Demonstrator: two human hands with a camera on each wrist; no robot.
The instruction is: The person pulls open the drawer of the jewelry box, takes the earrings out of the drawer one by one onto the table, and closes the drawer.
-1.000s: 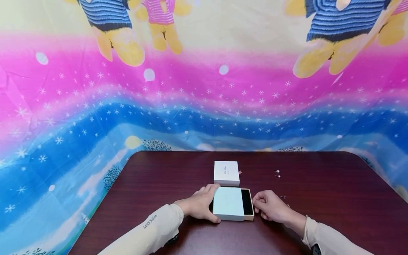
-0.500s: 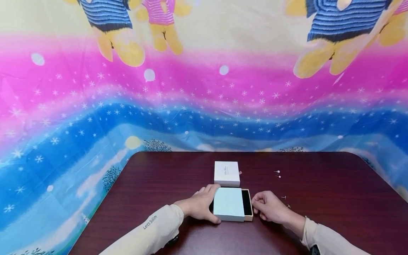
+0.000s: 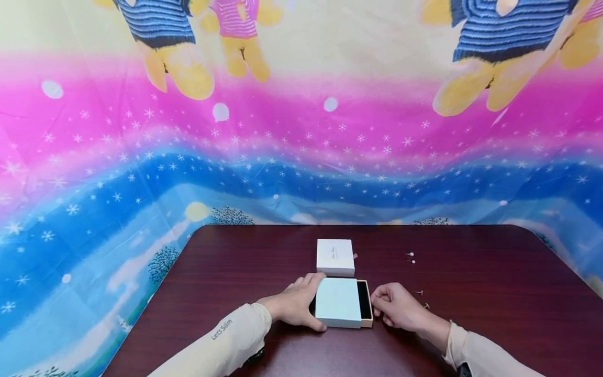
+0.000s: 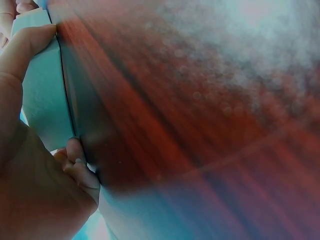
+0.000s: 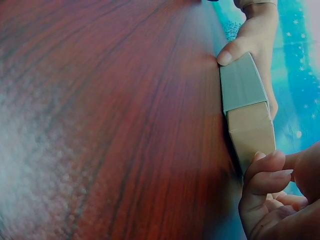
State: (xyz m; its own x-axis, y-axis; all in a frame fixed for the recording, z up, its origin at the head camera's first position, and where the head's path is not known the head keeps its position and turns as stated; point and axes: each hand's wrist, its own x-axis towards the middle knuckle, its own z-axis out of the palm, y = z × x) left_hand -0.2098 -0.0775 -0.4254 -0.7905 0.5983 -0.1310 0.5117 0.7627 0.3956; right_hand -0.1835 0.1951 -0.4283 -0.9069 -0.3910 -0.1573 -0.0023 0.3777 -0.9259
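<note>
A mint-green sliding gift box (image 3: 337, 301) lies on the table with its black-lined drawer (image 3: 365, 303) partly out on the right. My left hand (image 3: 293, 303) grips the left end of the sleeve, thumb at the near corner and fingers at the far one. In the left wrist view, its thumb (image 4: 37, 39) rests along the sleeve's edge. My right hand (image 3: 398, 306) has its fingers curled, their tips against the drawer's outer end. The right wrist view shows those fingers (image 5: 267, 167) touching the tan drawer wall (image 5: 252, 132).
Behind the mint box stands a white box (image 3: 335, 256) with printed lettering and a small ribbon tab. Two pearl stud earrings (image 3: 411, 254) lie at the right, with two more small studs (image 3: 419, 292) near my right hand. A patterned curtain (image 3: 301, 136) hangs behind the table.
The drawer has slid slightly left into the sleeve, and my right hand has shifted left with it. My left hand stays in place on the sleeve.
</note>
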